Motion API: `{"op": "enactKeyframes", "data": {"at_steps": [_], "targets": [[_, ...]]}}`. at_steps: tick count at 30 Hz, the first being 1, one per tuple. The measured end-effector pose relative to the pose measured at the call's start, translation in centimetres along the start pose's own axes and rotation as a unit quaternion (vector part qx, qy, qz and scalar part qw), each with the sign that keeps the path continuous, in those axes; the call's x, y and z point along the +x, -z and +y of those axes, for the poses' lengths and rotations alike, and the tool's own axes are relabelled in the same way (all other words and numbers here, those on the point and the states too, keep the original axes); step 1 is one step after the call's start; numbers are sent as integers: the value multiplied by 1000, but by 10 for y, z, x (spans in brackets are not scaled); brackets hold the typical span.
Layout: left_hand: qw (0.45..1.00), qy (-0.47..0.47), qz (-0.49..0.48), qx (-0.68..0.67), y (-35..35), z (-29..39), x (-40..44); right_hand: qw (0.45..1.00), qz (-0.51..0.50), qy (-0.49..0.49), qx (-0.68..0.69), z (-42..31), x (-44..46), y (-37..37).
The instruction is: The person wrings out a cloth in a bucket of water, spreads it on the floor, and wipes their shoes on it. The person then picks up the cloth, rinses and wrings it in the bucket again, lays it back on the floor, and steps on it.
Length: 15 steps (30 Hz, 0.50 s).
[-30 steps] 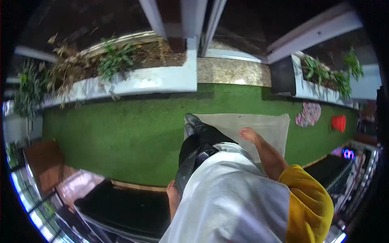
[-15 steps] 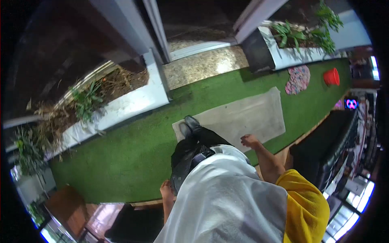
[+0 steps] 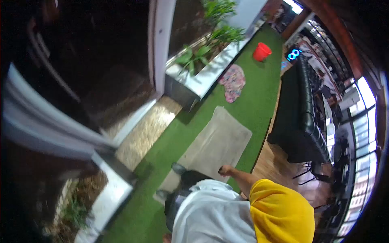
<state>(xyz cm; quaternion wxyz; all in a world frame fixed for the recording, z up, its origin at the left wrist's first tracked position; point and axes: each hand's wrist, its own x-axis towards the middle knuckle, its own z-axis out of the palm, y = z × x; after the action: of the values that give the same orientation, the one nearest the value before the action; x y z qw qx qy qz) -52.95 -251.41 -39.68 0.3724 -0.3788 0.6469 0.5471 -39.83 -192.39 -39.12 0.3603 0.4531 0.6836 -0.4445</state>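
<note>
My right hand [image 3: 225, 170] hangs beside my body, in front of the yellow sleeve, over the edge of the beige mat [image 3: 219, 141]. Its fingers are curled into a loose fist and no object shows in them. Only a sliver of my left hand [image 3: 167, 238] appears at the bottom edge; its fingers are hidden. My dark shoes stand on the mat's near end, which lies on green carpet [image 3: 150, 178]. Farther along the carpet are a crumpled pink patterned cloth [image 3: 233, 83] and a red bucket [image 3: 261, 52].
White-edged planters [image 3: 194, 83] with green plants line the left side, around a doorway with a speckled stone threshold [image 3: 148, 131]. A black padded sofa [image 3: 293, 113] stands on the right beside wooden flooring [image 3: 273, 160]. A lit blue display [image 3: 293, 54] is behind it.
My view has turned to the right, so the bucket, cloth and sofa appear nearer the middle. My feet have come apart on the mat. My left hand has nearly left the view.
</note>
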Motion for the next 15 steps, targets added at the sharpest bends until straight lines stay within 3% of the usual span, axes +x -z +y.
{"op": "enactKeyframes", "data": {"at_steps": [1, 4, 7, 8, 15], "targets": [[1000, 7, -11, 14, -39, 23, 11, 999, -2, 21, -34, -2, 8, 9], [996, -10, -66, 60, -153, 100, 20, 992, 63, 45, 95, -2, 10, 38], [987, -41, -124, 96, -235, 159, 28, 995, 87, -32, 30, -2, -5, 52], [982, -53, -142, 112, -255, 174, 27, 990, 102, -37, 91, 13, -1, 43], [962, -84, -205, 158, -363, 222, 6, 990, -15, -36, 136, 89, 0, 48]]}}
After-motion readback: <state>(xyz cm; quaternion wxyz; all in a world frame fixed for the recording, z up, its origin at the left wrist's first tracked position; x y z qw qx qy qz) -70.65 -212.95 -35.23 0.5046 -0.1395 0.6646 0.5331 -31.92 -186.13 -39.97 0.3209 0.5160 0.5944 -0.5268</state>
